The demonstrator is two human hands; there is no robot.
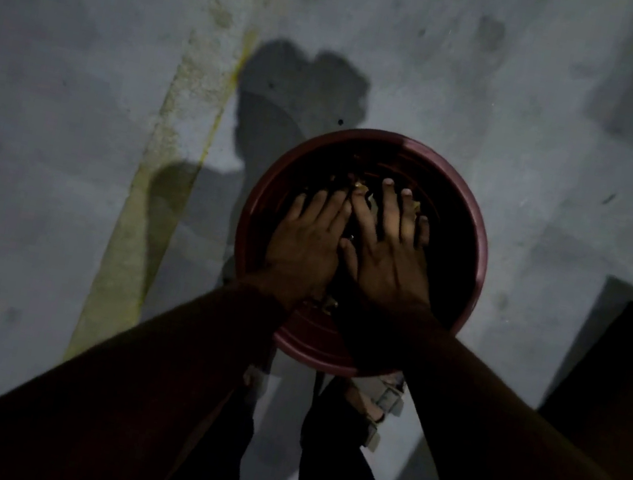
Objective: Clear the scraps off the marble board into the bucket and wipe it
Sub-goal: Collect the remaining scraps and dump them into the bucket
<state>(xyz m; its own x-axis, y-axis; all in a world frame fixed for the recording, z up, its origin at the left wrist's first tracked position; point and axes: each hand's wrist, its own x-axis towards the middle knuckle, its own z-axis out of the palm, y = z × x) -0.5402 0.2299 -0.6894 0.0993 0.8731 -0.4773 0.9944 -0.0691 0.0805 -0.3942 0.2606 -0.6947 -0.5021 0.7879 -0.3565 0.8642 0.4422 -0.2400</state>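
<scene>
Bucket (475,242) at frame centre on grey floor (82,71) — my left hand (305,246) and right hand (388,252) hover flat inside it, fingers spread, holding nothing, above pale scraps (360,188) — marble board unseen.

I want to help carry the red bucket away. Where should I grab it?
Probably by the thick rolled rim of the bucket, one hand on each side, reaching down from above. It stands upright on the floor and no handle shows. Wait first: the left hand and right hand are over its mouth.
</scene>
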